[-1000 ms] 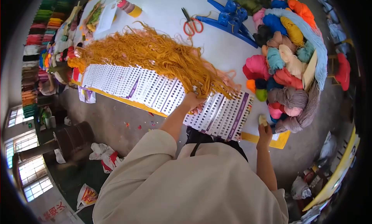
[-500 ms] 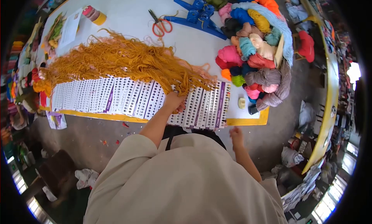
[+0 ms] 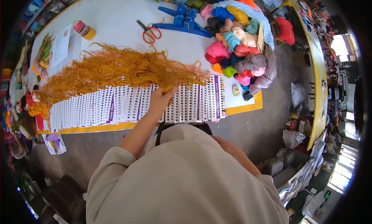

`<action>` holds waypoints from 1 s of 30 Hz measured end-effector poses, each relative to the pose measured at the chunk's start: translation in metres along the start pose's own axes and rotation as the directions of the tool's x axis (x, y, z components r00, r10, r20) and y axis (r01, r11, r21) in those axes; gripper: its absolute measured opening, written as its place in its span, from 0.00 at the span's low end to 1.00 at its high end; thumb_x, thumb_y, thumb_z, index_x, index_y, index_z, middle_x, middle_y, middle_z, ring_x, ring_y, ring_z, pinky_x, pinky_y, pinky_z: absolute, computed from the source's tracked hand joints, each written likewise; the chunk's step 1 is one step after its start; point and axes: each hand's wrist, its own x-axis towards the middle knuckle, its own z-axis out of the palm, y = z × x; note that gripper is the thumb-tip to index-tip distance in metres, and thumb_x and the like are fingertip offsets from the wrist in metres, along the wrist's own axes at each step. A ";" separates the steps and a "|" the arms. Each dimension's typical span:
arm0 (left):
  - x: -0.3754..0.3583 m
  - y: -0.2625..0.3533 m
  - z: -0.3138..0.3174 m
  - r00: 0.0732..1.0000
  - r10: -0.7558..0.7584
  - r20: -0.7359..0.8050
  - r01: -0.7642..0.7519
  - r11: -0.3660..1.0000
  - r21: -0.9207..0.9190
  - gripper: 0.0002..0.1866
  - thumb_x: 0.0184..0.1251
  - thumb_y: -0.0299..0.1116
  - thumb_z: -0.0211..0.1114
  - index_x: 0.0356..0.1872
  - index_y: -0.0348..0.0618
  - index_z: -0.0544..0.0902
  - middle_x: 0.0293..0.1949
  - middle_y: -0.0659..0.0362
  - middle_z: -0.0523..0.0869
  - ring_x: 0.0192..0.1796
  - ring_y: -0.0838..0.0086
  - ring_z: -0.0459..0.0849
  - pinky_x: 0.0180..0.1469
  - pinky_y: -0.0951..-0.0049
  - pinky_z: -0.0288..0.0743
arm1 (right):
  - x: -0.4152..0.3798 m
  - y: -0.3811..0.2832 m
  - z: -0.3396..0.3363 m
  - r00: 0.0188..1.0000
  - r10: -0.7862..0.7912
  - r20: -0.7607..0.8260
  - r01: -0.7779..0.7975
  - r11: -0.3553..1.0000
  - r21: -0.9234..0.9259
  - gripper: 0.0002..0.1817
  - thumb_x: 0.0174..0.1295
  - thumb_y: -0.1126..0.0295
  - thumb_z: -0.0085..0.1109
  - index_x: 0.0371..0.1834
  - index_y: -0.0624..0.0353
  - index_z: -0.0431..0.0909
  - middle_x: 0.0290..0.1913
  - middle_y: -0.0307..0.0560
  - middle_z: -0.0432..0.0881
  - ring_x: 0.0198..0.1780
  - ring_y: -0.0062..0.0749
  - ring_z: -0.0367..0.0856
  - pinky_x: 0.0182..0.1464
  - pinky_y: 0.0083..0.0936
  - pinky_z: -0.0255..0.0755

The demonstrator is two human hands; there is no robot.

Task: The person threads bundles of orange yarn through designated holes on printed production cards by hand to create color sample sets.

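My left hand (image 3: 163,99) is closed around a gathered end of mustard-yellow yarn (image 3: 116,67). The yarn lies in a long, tangled heap with some pale pink strands beneath it. Under this heap and my hand, a row of white punched cards (image 3: 188,104) runs along the table's near edge; a few carry purple printed strips. My right hand (image 3: 221,142) is low against my body at the front of the shirt, its fingers hidden.
Red-handled scissors (image 3: 150,33) and a blue plastic stand (image 3: 184,20) lie toward the far side. Coloured yarn skeins (image 3: 242,42) pile up at the right. A stack of thread spools (image 3: 84,30) and a paper sheet (image 3: 61,47) are at the left of the white table (image 3: 116,14).
My right hand has drawn in from beside the table's near edge to my body. My left hand still grips the yarn. The whole view has shifted slightly.
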 end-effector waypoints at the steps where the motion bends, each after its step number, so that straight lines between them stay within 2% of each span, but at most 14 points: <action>1: -0.004 0.008 0.002 1.000 0.006 0.008 -0.006 1.000 0.000 0.14 0.71 0.38 0.63 0.47 0.37 0.85 0.30 0.63 0.86 0.25 0.86 0.73 0.29 0.83 0.70 | 0.011 0.022 0.015 1.000 -0.001 -0.010 0.001 1.000 -0.001 0.28 0.61 0.54 0.63 0.62 0.53 0.77 0.56 0.53 0.82 0.58 0.43 0.79 0.64 0.33 0.68; 3: -0.013 0.021 0.004 0.993 0.025 0.115 -0.003 0.982 -0.188 0.17 0.70 0.42 0.65 0.49 0.39 0.85 0.41 0.61 0.88 0.34 0.85 0.78 0.37 0.83 0.73 | 0.046 0.086 0.058 0.980 -0.083 -0.180 0.060 0.990 -0.129 0.28 0.59 0.53 0.63 0.61 0.52 0.78 0.53 0.55 0.84 0.58 0.47 0.80 0.61 0.35 0.70; 4: -0.020 0.030 0.005 0.984 0.033 0.176 0.013 0.968 -0.250 0.18 0.71 0.41 0.63 0.51 0.38 0.84 0.45 0.60 0.88 0.40 0.82 0.80 0.41 0.81 0.74 | 0.047 0.076 0.056 0.979 -0.086 -0.184 0.063 0.990 -0.127 0.28 0.59 0.53 0.63 0.61 0.52 0.78 0.53 0.55 0.84 0.58 0.47 0.80 0.61 0.35 0.70; 6: -0.036 0.048 0.010 0.957 0.079 0.281 0.024 0.938 -0.346 0.19 0.74 0.41 0.59 0.57 0.37 0.80 0.55 0.57 0.84 0.57 0.72 0.81 0.55 0.73 0.77 | 0.049 0.035 0.041 0.975 0.213 -0.061 -0.210 0.976 0.054 0.26 0.58 0.54 0.62 0.59 0.52 0.79 0.48 0.56 0.85 0.54 0.46 0.83 0.58 0.36 0.74; 7: -0.041 0.053 0.012 0.949 0.075 0.305 0.051 0.921 -0.385 0.20 0.75 0.40 0.58 0.58 0.37 0.79 0.57 0.57 0.82 0.61 0.71 0.79 0.57 0.70 0.76 | 0.050 0.015 0.034 0.976 0.209 -0.061 -0.206 0.977 0.060 0.26 0.58 0.54 0.62 0.59 0.52 0.79 0.48 0.56 0.85 0.54 0.46 0.83 0.58 0.36 0.74; 9: -0.048 0.058 0.015 0.935 0.076 0.346 0.093 0.890 -0.447 0.21 0.75 0.40 0.57 0.61 0.38 0.76 0.62 0.57 0.79 0.66 0.72 0.74 0.63 0.65 0.73 | 0.053 -0.023 0.019 0.970 0.128 -0.207 -0.168 0.966 -0.194 0.24 0.57 0.59 0.64 0.56 0.57 0.80 0.42 0.52 0.86 0.46 0.43 0.85 0.52 0.34 0.77; 11: -0.055 0.064 0.021 0.932 0.091 0.350 0.084 0.887 -0.455 0.21 0.76 0.40 0.56 0.61 0.38 0.76 0.62 0.57 0.78 0.67 0.72 0.73 0.63 0.65 0.73 | 0.056 -0.064 0.002 0.937 0.010 -0.348 0.083 0.964 0.252 0.18 0.61 0.67 0.64 0.53 0.60 0.80 0.37 0.46 0.86 0.36 0.32 0.84 0.42 0.28 0.79; 12: -0.057 0.066 0.023 0.928 0.107 0.357 0.078 0.882 -0.466 0.21 0.76 0.40 0.56 0.62 0.38 0.75 0.63 0.57 0.78 0.67 0.73 0.73 0.64 0.65 0.72 | 0.047 -0.112 -0.013 0.936 0.060 -0.346 0.119 0.872 0.475 0.15 0.62 0.69 0.63 0.52 0.60 0.80 0.33 0.42 0.83 0.33 0.26 0.81 0.37 0.23 0.77; 13: -0.057 0.064 0.023 0.919 0.107 0.379 0.069 0.903 -0.425 0.22 0.78 0.38 0.51 0.66 0.36 0.70 0.68 0.53 0.72 0.71 0.67 0.67 0.68 0.57 0.68 | 0.035 -0.161 -0.025 0.936 0.110 -0.334 0.154 0.726 0.670 0.13 0.64 0.72 0.62 0.51 0.60 0.80 0.29 0.39 0.81 0.30 0.20 0.78 0.32 0.18 0.75; 16: -0.060 0.061 0.035 0.905 0.110 0.412 0.084 0.901 -0.426 0.23 0.78 0.38 0.52 0.67 0.36 0.69 0.68 0.53 0.72 0.71 0.67 0.68 0.68 0.59 0.68 | 0.024 -0.221 -0.037 0.940 -0.009 -0.342 0.275 0.615 0.739 0.09 0.65 0.70 0.62 0.47 0.58 0.80 0.27 0.34 0.77 0.27 0.15 0.74 0.27 0.14 0.70; 19: -0.064 0.060 0.046 0.898 0.104 0.428 0.089 0.908 -0.409 0.21 0.76 0.37 0.55 0.63 0.35 0.74 0.62 0.55 0.77 0.63 0.70 0.74 0.64 0.65 0.70 | 0.035 -0.229 -0.035 0.922 -0.103 -0.373 0.361 0.577 0.733 0.08 0.65 0.72 0.63 0.45 0.59 0.80 0.29 0.34 0.78 0.26 0.14 0.73 0.27 0.13 0.69; 23: -0.065 0.059 0.064 0.932 0.089 0.351 0.062 0.915 -0.398 0.19 0.73 0.35 0.60 0.58 0.33 0.79 0.54 0.56 0.83 0.54 0.73 0.81 0.59 0.70 0.75 | 0.041 -0.214 -0.049 0.941 -0.121 -0.317 0.328 0.565 0.757 0.06 0.66 0.72 0.61 0.43 0.59 0.79 0.31 0.35 0.78 0.27 0.13 0.73 0.29 0.13 0.69; 26: -0.058 0.050 0.075 0.938 0.066 0.339 0.065 0.931 -0.360 0.17 0.73 0.35 0.60 0.57 0.35 0.80 0.58 0.55 0.81 0.56 0.70 0.81 0.59 0.66 0.75 | 0.041 -0.206 -0.063 0.962 -0.118 -0.246 0.272 0.477 0.836 0.03 0.69 0.71 0.57 0.42 0.56 0.75 0.33 0.35 0.79 0.27 0.14 0.72 0.30 0.13 0.69; 30: -0.048 0.045 0.093 0.959 -0.028 0.281 0.108 0.955 -0.274 0.16 0.72 0.35 0.61 0.54 0.35 0.81 0.55 0.55 0.83 0.53 0.71 0.82 0.55 0.68 0.77 | 0.047 -0.188 -0.074 0.972 -0.138 -0.193 0.234 0.439 0.867 0.03 0.70 0.71 0.56 0.42 0.56 0.75 0.33 0.35 0.78 0.27 0.14 0.72 0.30 0.14 0.69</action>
